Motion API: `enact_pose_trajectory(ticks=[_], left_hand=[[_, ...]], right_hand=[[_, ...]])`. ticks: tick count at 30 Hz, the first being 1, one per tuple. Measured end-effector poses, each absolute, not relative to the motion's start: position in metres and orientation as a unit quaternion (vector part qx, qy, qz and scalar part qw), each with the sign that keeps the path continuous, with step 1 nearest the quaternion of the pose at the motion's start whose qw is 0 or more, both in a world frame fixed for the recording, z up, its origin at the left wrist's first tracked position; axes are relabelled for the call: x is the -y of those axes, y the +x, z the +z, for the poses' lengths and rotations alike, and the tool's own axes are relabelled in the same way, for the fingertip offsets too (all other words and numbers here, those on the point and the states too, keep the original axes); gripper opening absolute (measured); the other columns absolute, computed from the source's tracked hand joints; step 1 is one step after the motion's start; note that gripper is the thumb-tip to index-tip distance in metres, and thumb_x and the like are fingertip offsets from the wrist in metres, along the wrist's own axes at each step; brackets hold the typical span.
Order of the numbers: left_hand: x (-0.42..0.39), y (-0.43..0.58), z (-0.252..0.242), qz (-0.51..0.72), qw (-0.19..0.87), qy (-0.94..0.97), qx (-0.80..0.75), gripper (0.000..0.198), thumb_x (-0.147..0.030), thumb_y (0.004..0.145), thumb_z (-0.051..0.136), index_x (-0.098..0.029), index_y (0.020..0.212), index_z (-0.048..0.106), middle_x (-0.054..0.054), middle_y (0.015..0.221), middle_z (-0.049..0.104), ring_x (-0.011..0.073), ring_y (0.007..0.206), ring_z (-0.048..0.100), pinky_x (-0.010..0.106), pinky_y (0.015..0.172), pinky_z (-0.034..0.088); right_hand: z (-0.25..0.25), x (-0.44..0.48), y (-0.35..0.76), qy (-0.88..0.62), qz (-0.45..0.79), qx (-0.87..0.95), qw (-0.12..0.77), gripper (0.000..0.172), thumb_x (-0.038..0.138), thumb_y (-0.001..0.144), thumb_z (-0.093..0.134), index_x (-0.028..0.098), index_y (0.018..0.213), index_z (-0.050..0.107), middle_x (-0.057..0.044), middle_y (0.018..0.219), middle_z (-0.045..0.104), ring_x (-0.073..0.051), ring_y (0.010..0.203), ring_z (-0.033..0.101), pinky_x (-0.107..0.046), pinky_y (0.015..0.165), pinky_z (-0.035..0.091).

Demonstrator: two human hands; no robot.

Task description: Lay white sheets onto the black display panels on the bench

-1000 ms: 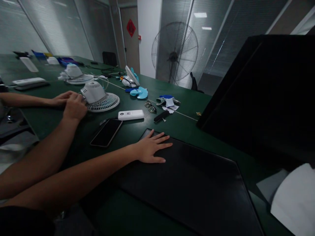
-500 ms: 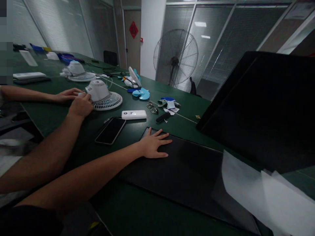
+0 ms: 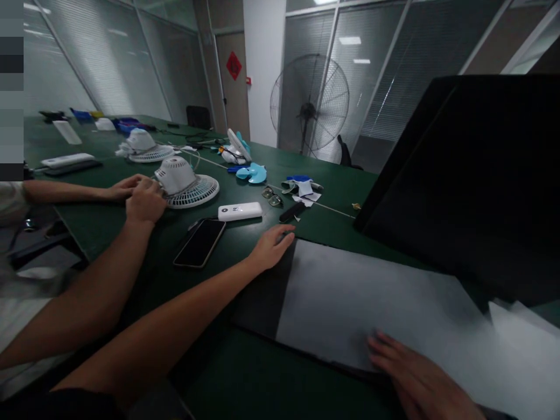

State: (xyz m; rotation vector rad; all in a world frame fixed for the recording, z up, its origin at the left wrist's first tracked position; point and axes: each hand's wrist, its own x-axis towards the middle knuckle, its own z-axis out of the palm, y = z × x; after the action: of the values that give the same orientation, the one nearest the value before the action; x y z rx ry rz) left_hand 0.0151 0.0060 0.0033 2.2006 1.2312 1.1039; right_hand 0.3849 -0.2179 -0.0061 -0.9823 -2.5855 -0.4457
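Note:
A large grey-white sheet (image 3: 371,297) lies over a flat black board (image 3: 262,303) on the green table, leaving the board's left end bare. My left hand (image 3: 271,248) is at the board's far left corner, thumb and fingers drawn together around its edge. Near the board's front edge, my right hand (image 3: 415,373) rests over the sheet, palm down with its fingers stretched out, slightly blurred. More white paper (image 3: 520,332) is at the right.
A large black screen (image 3: 472,186) rises at the right. Beyond my left arm are a phone (image 3: 201,243), a white device (image 3: 240,211), glasses (image 3: 272,196) and a blue fan blade (image 3: 252,173). At the left, another person's hands (image 3: 144,198) touch a white fan (image 3: 177,178).
My left hand has drawn in its spread fingers and shifted to the board's corner. My right hand has come into view. The white sheet has moved left over the board.

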Motion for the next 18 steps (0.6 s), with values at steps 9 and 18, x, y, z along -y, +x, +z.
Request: enact_pose_trajectory(ticks=[9, 18], left_hand=[[-0.026, -0.025, -0.003, 0.195, 0.186, 0.891, -0.365, 0.082, -0.060, 0.085, 0.078, -0.019, 0.152, 0.055, 0.018, 0.168, 0.039, 0.0373, 0.153, 0.042, 0.053, 0.125, 0.036], [-0.029, -0.029, -0.007, 0.194, 0.150, 0.894, -0.376, 0.070, -0.055, 0.091, 0.071, -0.016, 0.148, 0.059, 0.020, 0.162, 0.048, 0.0367, 0.152, 0.043, 0.055, 0.124, 0.036]], right_hand=[[-0.011, 0.232, 0.308, -0.362, -0.049, 0.915, 0.170, 0.071, 0.027, 0.103, 0.056, 0.021, 0.168, 0.029, -0.006, 0.158, 0.047, -0.021, 0.144, 0.049, -0.033, 0.119, 0.046], [-0.006, 0.231, 0.369, -0.499, -0.119, 0.837, 0.192, 0.073, 0.045, 0.107, 0.050, 0.019, 0.170, 0.025, -0.014, 0.160, 0.044, -0.035, 0.142, 0.050, -0.054, 0.116, 0.049]])
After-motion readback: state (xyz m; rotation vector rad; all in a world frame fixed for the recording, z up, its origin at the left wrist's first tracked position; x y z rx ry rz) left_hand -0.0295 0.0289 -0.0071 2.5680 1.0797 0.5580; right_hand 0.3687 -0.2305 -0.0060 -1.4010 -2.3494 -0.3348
